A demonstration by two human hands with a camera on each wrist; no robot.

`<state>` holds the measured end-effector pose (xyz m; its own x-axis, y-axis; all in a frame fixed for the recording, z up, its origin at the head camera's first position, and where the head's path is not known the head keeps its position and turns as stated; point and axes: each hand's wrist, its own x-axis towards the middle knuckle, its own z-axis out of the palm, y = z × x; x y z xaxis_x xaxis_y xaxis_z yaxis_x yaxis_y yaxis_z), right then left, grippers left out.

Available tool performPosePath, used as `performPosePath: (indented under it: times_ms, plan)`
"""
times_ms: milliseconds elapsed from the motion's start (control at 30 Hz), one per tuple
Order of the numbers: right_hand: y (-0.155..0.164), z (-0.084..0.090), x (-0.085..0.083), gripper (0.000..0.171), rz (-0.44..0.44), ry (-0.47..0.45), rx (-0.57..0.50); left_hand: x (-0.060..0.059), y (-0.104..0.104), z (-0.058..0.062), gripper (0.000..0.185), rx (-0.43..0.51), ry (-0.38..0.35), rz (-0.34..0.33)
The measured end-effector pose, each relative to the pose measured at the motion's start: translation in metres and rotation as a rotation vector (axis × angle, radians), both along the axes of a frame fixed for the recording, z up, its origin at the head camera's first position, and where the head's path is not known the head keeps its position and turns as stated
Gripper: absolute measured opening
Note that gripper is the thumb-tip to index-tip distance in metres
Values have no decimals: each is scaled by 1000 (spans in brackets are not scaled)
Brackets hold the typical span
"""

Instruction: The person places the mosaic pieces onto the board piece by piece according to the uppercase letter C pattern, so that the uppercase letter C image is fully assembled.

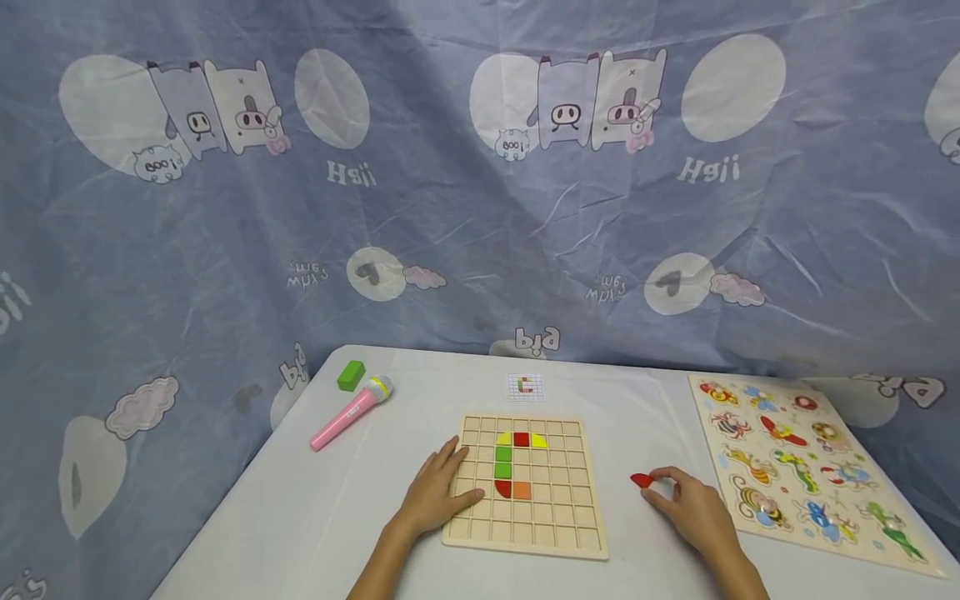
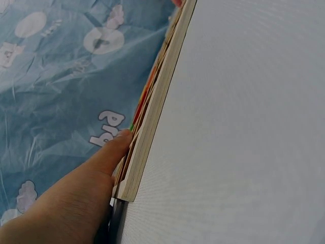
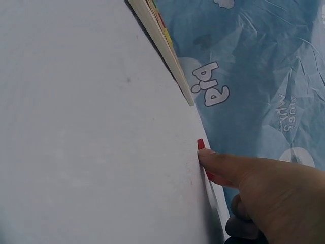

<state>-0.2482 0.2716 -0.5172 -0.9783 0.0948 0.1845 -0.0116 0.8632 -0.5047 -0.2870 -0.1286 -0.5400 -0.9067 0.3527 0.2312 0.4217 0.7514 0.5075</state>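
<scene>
**Hands at the grid board**

Fingers of my left hand lie flat and spread on the left edge of the board, with the thumb pointing toward the coloured tiles. They grip nothing; the palm only presses the board down on the table. In the left wrist view my thumb touches the board's side. My forearm comes from the lower edge, slightly angled to the right.

My right hand rests on the table between the board and the animal puzzle. Its fingers are curled, and the fingertips pinch a red piece that lies on the table, just right of the board. In the right wrist view the fingertip covers most of the piece.
</scene>
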Motion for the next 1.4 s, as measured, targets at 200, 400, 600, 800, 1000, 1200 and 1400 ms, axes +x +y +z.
performPosePath:
  times_ms: [200, 400, 600, 800, 1000, 1200, 1400]
  plan:
    - [-2, 5, 10, 36, -1, -42, -20, 0, 0, 1, 79, 16, 22, -4]
    - [-10, 5, 16, 31, 18, -58, -25, 1, 0, 0, 79, 17, 17, -8]
    - [-20, 3, 12, 27, 60, -19, -22, 1, 0, 0, 80, 12, 4, 0]
    - [-17, 4, 5, 29, 61, 1, -28, 2, 0, 1, 78, 25, 14, -10]
    - [-9, 7, -6, 39, 140, 13, -56, 0, 1, -2, 79, 15, 14, -7]
    - [-5, 9, -13, 37, 214, -4, -96, 0, 2, -2, 79, 13, 2, -6]
    - [-6, 8, -14, 34, 202, -13, -88, 1, 1, -1, 80, 19, -5, -3]
